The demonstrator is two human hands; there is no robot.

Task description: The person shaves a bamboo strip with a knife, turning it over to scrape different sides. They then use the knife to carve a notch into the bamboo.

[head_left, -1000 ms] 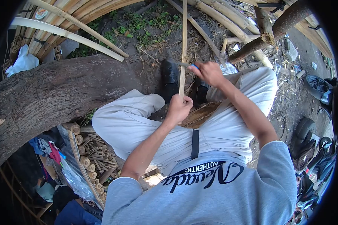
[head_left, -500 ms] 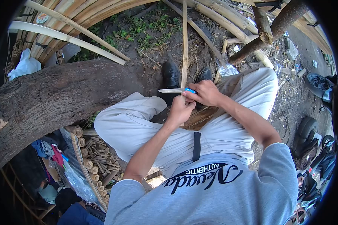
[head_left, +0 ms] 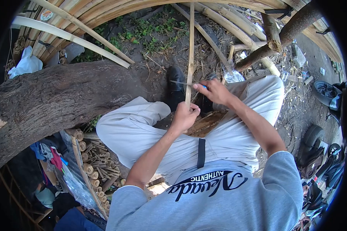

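Observation:
My left hand [head_left: 185, 116] is closed around the lower part of a long, narrow bamboo strip [head_left: 191, 50], which runs forward and away between my feet. In my right hand [head_left: 214, 91] is a knife [head_left: 179, 82] with a blue handle, mostly covered by my fingers. Its blade points left and lies across the strip, a little ahead of my left hand. Under my hands, between my legs, a piece of brown wood [head_left: 206, 124] is partly visible.
A thick tree trunk [head_left: 65, 96] lies at left. Bamboo poles [head_left: 227, 23] and a dark branch [head_left: 285, 34] lie ahead and right. Cut bamboo pieces [head_left: 100, 161] are stacked at lower left. Shoes and bags [head_left: 316, 150] lie at far right.
My right hand and the knife have moved forward along the strip, away from my left hand. The blade now looks thinner, turned more edge-on. My left hand has shifted slightly towards my body.

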